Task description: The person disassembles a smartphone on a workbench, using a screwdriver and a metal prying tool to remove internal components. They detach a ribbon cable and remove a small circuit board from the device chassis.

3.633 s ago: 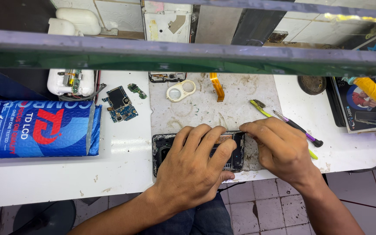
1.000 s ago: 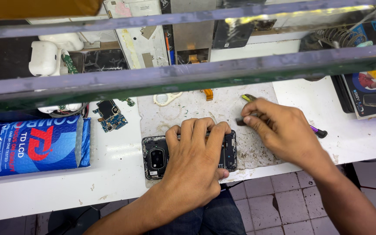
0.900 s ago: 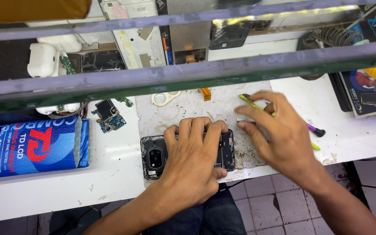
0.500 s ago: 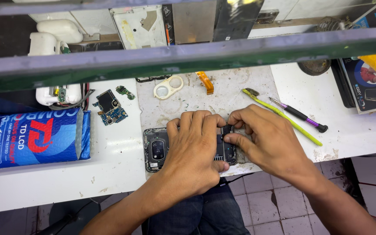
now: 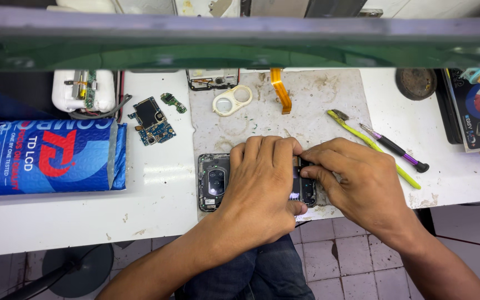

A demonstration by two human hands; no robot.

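Note:
An opened black phone body lies face down on a stained grey work mat, its camera end to the left. My left hand lies flat over the phone's middle and holds it down. My right hand has its fingertips pinched at the phone's right end; whatever sits between them is too small to make out. A yellow-green tool and a purple-tipped black tool lie on the table just right of my right hand.
A blue padded package lies at the left. A small circuit board, a white camera-ring part, an orange flex strip and another phone frame lie farther back. A glass shelf edge crosses the top.
My right hand had reached toward the tools on the right, then came back to the phone's right end. The yellow-green and purple tools now lie free. My left hand stayed on the phone.

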